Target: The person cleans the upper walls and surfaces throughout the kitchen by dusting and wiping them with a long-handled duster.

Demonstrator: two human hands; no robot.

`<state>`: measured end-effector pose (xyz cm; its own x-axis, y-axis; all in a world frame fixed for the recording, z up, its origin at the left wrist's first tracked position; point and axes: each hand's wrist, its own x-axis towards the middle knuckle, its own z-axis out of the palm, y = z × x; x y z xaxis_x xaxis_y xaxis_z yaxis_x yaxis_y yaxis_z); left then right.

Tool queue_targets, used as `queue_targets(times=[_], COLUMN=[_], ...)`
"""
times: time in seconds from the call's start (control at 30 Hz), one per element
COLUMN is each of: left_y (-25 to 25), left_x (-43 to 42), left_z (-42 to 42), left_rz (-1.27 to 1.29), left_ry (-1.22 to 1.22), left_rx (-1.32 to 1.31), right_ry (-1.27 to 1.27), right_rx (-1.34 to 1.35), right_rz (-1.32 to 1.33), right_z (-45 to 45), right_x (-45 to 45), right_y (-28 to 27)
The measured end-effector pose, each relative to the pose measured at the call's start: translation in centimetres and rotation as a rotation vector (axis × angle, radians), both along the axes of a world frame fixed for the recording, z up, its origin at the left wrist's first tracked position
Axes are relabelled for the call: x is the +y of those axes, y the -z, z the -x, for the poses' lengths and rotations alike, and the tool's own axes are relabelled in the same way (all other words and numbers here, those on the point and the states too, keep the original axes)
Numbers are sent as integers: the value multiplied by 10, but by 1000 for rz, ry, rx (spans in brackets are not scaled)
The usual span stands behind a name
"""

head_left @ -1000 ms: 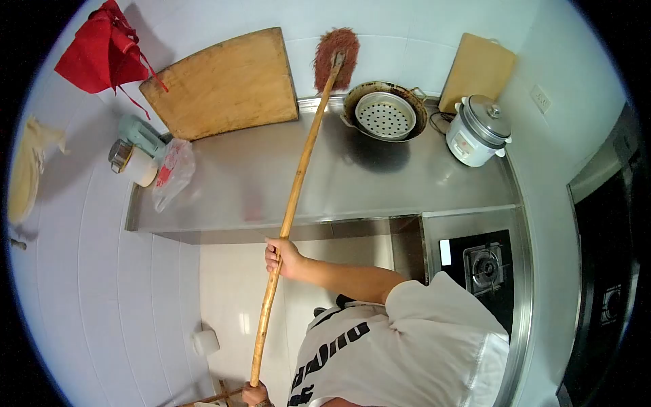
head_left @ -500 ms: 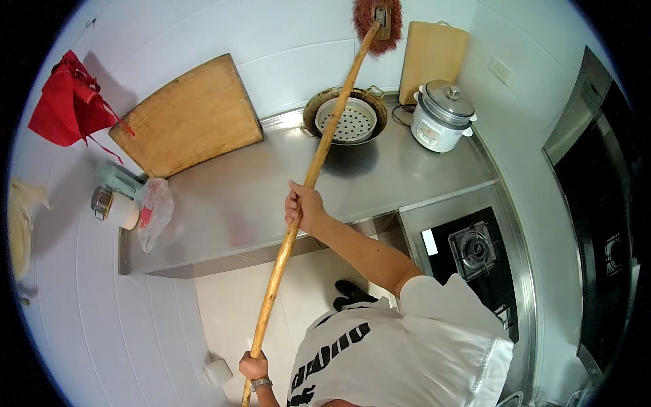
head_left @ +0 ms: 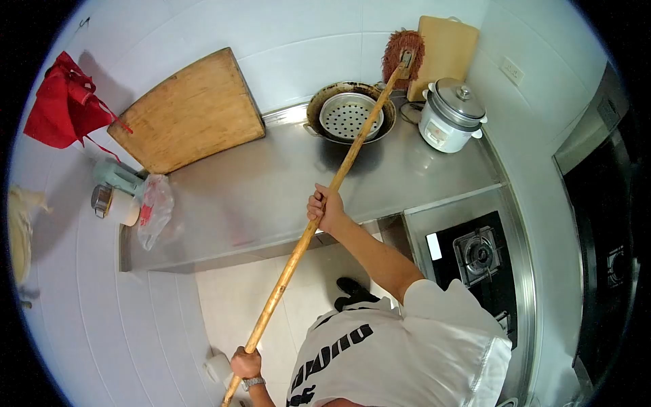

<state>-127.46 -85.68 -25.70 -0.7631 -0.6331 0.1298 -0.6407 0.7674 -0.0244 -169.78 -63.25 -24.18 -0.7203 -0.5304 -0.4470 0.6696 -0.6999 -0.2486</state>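
White tiled walls (head_left: 305, 44) close in a corner kitchen; steel counter (head_left: 251, 183) runs along the back, pale floor (head_left: 230, 292) below its front edge. Person in a white shirt (head_left: 413, 339) has both hands on one long wooden pole (head_left: 296, 261), set diagonally across the view. Right hand (head_left: 327, 207) is clamped around it about mid-length, over the counter's front edge, fingers wrapped. Left hand (head_left: 246, 363), watch (head_left: 253, 382) on the wrist, is closed round it near the low end, over the floor. Hands well apart. Far end carries a reddish-brown fringed mop head (head_left: 393, 54), up by the back wall, just left of the light cutting board (head_left: 447, 47) and overlapping its edge from where I stand; can't tell if it's actually touching board or tile. Pole passes in front of the wok (head_left: 314, 119), which has a perforated pan (head_left: 342, 117) sitting in it. Rice cooker (head_left: 447, 125), lid on, is right of the wok, in front of that board. Left side: big wooden board (head_left: 190, 112) leaning on the wall, red cloth (head_left: 64, 105) hanging beside it, plastic bag (head_left: 157, 210) at the counter's left end. Black gas hob (head_left: 447, 268) sits front right.
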Motion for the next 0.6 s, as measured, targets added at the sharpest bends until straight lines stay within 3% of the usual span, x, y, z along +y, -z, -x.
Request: queue_targets(times=[0.17,0.4,0.47,0.6], left_y=[-5,-24,-28,-49], left_x=[-13,-36,-32,-4], left_z=[-17,-116,-154,-202], left_rz=[42,53,-86,-122], left_ry=[-14,-200,-241,-361], left_rx=[11,-41,18,-70], right_ry=[-46,-226,-314,-457], right_rx=[-99,-54,-24,26], right_rz=[96,58,102,107], right_z=[-13,-88,-113,-163], right_x=[-20,-116,-140,-182], right_y=[-7,-28,-33,-27])
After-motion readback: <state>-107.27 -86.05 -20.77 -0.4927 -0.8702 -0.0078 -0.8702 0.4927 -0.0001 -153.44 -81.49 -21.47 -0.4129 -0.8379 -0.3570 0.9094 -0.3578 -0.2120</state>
